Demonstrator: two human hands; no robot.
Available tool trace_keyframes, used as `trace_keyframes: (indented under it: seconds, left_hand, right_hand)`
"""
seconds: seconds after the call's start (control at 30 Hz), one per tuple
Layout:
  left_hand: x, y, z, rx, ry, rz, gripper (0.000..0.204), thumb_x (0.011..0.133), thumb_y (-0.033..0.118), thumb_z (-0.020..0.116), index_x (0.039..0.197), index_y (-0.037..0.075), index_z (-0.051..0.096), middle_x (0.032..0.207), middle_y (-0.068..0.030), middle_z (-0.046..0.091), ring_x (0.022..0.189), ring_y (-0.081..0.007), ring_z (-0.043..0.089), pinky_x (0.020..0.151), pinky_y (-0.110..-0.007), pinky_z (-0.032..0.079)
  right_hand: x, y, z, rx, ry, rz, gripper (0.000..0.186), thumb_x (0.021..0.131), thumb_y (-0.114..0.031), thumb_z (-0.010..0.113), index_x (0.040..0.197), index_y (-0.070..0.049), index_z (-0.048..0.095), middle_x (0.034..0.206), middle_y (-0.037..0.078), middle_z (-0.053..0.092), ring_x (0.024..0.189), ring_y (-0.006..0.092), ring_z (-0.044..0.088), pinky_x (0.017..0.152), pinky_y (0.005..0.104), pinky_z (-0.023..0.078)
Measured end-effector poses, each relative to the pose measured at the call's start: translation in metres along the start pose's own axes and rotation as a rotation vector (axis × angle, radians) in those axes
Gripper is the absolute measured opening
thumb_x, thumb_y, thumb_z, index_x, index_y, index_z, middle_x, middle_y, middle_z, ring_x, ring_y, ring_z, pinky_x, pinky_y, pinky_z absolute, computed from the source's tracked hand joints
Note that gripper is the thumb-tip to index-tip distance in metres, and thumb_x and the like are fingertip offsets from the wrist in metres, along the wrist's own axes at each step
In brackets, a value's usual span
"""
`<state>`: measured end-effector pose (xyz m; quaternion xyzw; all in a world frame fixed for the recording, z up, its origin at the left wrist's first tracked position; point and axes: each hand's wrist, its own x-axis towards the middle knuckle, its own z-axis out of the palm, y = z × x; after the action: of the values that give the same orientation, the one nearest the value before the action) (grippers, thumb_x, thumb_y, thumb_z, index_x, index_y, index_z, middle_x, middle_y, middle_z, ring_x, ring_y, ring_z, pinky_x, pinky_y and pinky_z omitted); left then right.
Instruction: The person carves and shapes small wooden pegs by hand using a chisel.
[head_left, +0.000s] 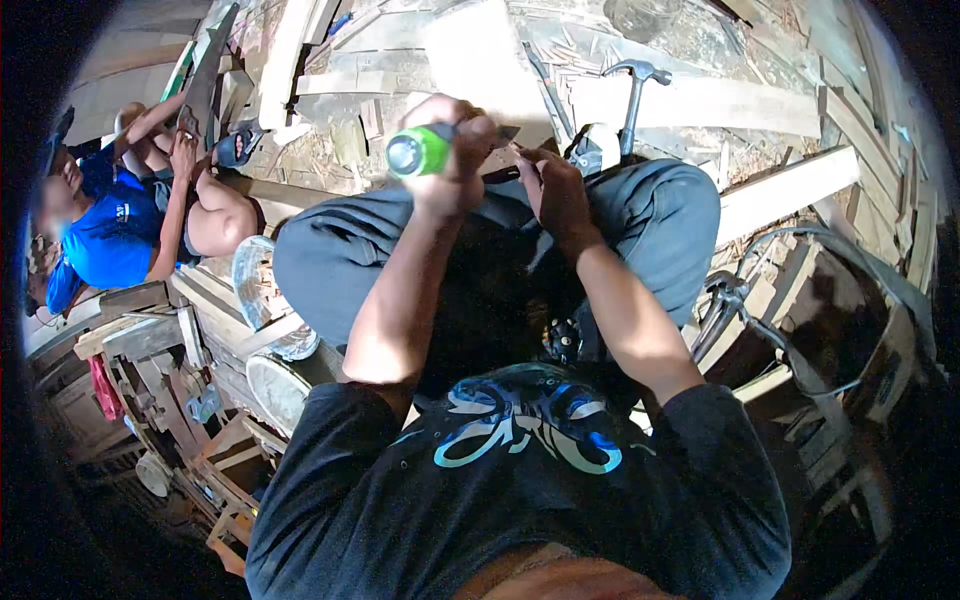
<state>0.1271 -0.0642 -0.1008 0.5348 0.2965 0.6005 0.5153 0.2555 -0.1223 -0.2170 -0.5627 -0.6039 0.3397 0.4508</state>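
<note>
My left hand (pixel 462 165) is closed around a chisel-like tool (pixel 420 152) with a green-and-black handle. The handle's pale round end points left, and a short dark metal part shows on the side toward my right hand. My right hand (pixel 555 195) is beside it, thumb and fingers pinched at the tool's far end; what lies between its fingertips is too small to make out. Both hands are raised over my lap, between my bent knees. Just beyond my right knee a claw hammer (pixel 632 105) lies with its head pointing away from me.
Pale boards (pixel 700 107) and wood scraps cover the floor ahead. Another plank (pixel 790 195) lies at the right, near a second hammer (pixel 720 300). A person in a blue shirt (pixel 125 225) sits at the left. Round tubs (pixel 278 388) stand by my left knee.
</note>
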Motion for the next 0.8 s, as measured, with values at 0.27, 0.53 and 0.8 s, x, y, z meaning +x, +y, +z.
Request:
trace_keyframes:
  seconds: [0.27,0.53,0.8]
  left_hand:
    - [-0.001,0.006,-0.006,0.089,0.050,-0.170,0.024,0.082,0.017,0.062,0.065,0.003,0.054,0.063,-0.0037,0.055,0.054,-0.0121,0.048,0.051,-0.027,0.041]
    - [-0.006,0.002,0.006,0.216,0.142,-0.178,0.013,0.078,0.006,0.064,0.069,0.002,0.056,0.060,-0.0059,0.054,0.056,-0.0134,0.053,0.054,-0.030,0.044]
    - [-0.004,-0.001,0.013,0.387,0.028,0.046,0.015,0.080,0.007,0.066,0.069,0.003,0.057,0.061,-0.0012,0.054,0.057,-0.0104,0.054,0.051,-0.026,0.043]
  right_hand:
    - [0.002,-0.005,-0.003,-0.069,0.030,-0.095,0.012,0.087,-0.001,0.059,0.098,0.001,0.063,0.091,0.021,0.066,0.084,0.0360,0.066,0.071,0.0383,0.053]
    - [0.001,0.000,-0.001,0.017,0.075,-0.091,0.006,0.087,-0.002,0.060,0.092,0.001,0.062,0.091,0.022,0.066,0.085,0.0368,0.066,0.071,0.0386,0.053]
    - [0.003,0.003,0.003,0.095,0.076,-0.135,0.013,0.086,-0.006,0.060,0.097,0.000,0.061,0.093,0.022,0.065,0.086,0.0394,0.063,0.076,0.0405,0.051]
